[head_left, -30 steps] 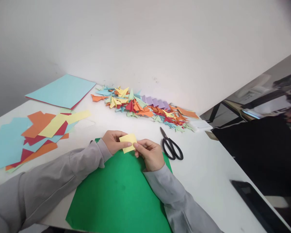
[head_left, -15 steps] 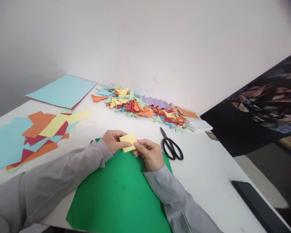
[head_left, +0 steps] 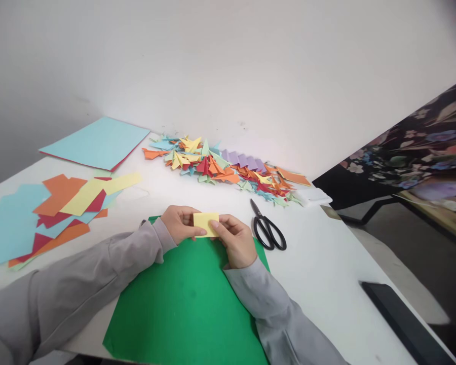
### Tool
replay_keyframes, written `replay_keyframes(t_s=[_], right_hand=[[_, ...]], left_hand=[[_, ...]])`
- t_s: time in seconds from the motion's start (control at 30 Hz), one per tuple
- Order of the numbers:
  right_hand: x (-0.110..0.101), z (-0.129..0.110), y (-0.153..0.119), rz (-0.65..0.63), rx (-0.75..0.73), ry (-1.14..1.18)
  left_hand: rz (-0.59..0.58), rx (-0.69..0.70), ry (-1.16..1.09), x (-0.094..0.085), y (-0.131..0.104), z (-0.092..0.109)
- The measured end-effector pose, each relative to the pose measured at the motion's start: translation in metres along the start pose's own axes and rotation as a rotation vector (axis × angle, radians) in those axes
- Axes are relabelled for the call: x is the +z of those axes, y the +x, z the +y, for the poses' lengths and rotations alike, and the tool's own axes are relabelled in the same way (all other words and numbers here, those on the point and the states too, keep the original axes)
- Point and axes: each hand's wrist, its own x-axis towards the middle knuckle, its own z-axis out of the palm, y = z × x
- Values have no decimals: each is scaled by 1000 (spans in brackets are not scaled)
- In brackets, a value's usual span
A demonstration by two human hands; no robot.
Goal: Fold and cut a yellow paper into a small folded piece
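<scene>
A small yellow piece of paper is held up between my two hands, over the far edge of a green sheet. My left hand pinches its left side, thumb in front and fingers behind. On the right side, my right hand grips it with the thumb pressed on its face; the fingers behind are partly hidden. Black-handled scissors lie on the table just right of my right hand, pointing away from me.
Many folded paper shapes line the wall, beside a purple pleated strip. Coloured paper scraps spread at left, with a light blue sheet behind. A white object and a dark flat object lie to the right.
The yellow paper has turned from a tilted position to nearly level and shifted slightly right. My right thumb now lies further over its face. Both hands keep hold of it.
</scene>
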Motion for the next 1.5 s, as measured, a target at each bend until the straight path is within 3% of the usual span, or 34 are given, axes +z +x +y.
replay_keyframes(t_s=[0.2,0.43,0.73,1.1,1.23,1.5], right_hand=[[-1,2,1,14,-13,3],[-3,4,0,-4,29,33],[-2,5,2,52,5,-7],[-3,4,1,63,-11,7],[-4,5,1,73,-8,5],[-1,-2,0,73,-38,-76]], left_hand=[[-98,23,5,2,-3,2],[-38,35,112,2,-3,0],[-80,22,119,-1,-1,1],[-44,3,57,3,-2,9],[-93,4,91,2,-2,6],[-76,76,129,3,-6,4]])
